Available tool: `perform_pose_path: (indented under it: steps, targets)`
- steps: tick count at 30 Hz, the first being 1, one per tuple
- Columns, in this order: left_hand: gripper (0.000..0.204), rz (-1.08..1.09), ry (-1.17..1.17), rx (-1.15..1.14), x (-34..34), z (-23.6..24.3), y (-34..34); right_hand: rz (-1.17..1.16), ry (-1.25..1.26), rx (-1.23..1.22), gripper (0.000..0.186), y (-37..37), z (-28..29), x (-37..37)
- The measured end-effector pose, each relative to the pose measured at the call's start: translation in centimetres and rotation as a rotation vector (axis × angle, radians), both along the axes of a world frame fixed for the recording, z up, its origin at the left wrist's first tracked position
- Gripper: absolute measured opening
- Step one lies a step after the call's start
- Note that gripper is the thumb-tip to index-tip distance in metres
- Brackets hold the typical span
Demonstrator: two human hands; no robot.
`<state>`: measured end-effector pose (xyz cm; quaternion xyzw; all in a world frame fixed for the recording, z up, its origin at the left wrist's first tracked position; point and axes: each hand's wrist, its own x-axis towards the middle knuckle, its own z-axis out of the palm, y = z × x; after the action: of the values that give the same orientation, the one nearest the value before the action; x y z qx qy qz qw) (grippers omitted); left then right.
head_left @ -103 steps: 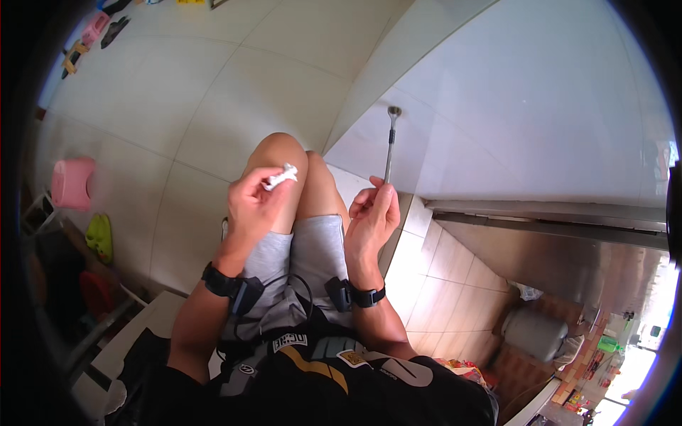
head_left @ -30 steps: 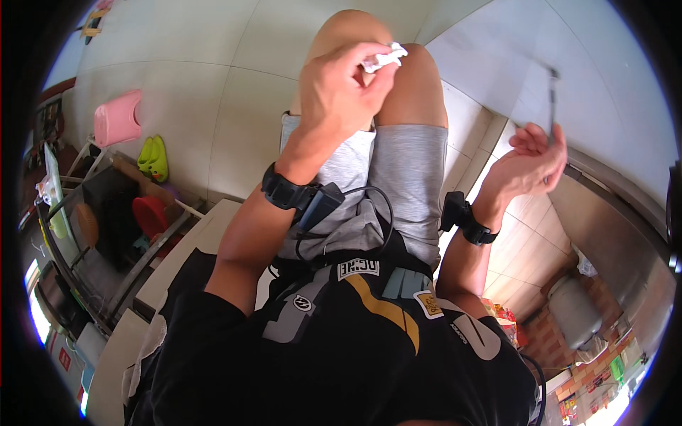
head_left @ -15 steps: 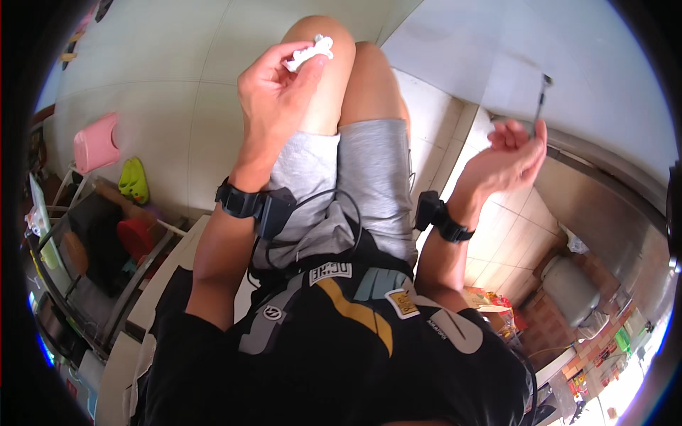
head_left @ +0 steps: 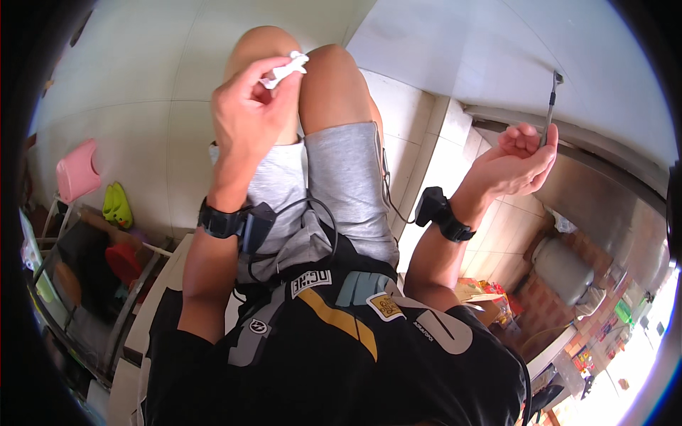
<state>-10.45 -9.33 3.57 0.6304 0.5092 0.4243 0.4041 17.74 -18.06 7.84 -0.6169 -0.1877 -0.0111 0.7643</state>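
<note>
My left hand (head_left: 247, 113), above my knees, holds a crumpled white piece of tissue or cloth (head_left: 283, 72) pinched between thumb and fingers. My right hand (head_left: 520, 160), raised at the right with curled fingers, grips a slim metal rod tool (head_left: 552, 101) with a small head at its far end. That head is near a smooth pale bluish surface (head_left: 455, 53); whether it touches cannot tell. Black bands with small boxes and cables sit on both wrists.
I sit with my legs (head_left: 337, 85) forward over pale floor tiles. At left are a pink plastic seat (head_left: 77, 170), lime-green clogs (head_left: 117, 206) and a dark metal-framed chair. At right are a stainless panel (head_left: 597, 199) and a grey gas cylinder (head_left: 561, 270).
Since 3.4 seconds ago my right hand has moved rightward with the tool. In the last second my left hand has shifted left in the picture, still holding the white piece, as the view shifts.
</note>
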Motion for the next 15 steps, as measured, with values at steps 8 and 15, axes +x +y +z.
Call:
perform_pose_path:
  steps: [8, 15]
  targets:
    - [0.024, 0.065, -0.275, -0.128, -0.4, -0.8, 0.8, -0.057, -0.007, -0.205, 0.038, -1.6, -1.1, 2.4]
    - [0.025, 0.090, -0.298, -0.066, -0.8, -0.4, 0.5, 0.080, -0.009, -0.248, 0.038, -1.9, -0.3, 3.9]
